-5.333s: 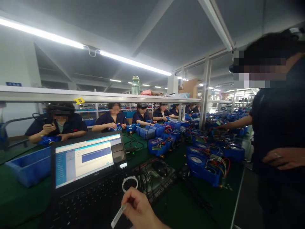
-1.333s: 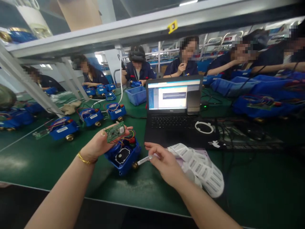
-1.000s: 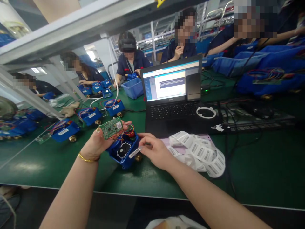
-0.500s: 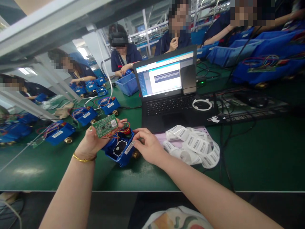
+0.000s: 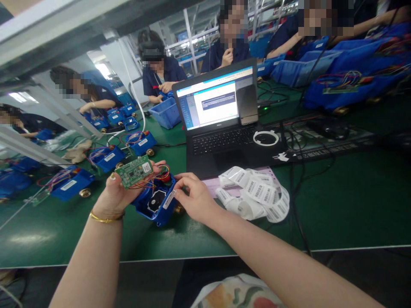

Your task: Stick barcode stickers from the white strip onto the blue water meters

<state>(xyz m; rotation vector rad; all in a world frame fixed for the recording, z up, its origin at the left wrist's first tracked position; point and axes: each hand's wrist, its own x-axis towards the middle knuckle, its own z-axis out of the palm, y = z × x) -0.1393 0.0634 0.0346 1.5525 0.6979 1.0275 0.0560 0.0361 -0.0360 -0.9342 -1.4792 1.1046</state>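
The black laptop (image 5: 221,143) bears a small silver mark under its screen that seems to read DELL; the words in its window are too small to read. White stickers on the green circuit board (image 5: 133,172), the nearest blue plastic housing (image 5: 160,216) and the curled white paper strip (image 5: 257,192) show barcodes and print, none legible.

an open laptop (image 5: 221,124) stands beside a barcode label strip (image 5: 257,192).

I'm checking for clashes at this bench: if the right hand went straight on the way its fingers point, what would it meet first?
The blue housing: the right hand points left, fingertips at the white label on its side. Behind it, likely the left hand holding the green board.
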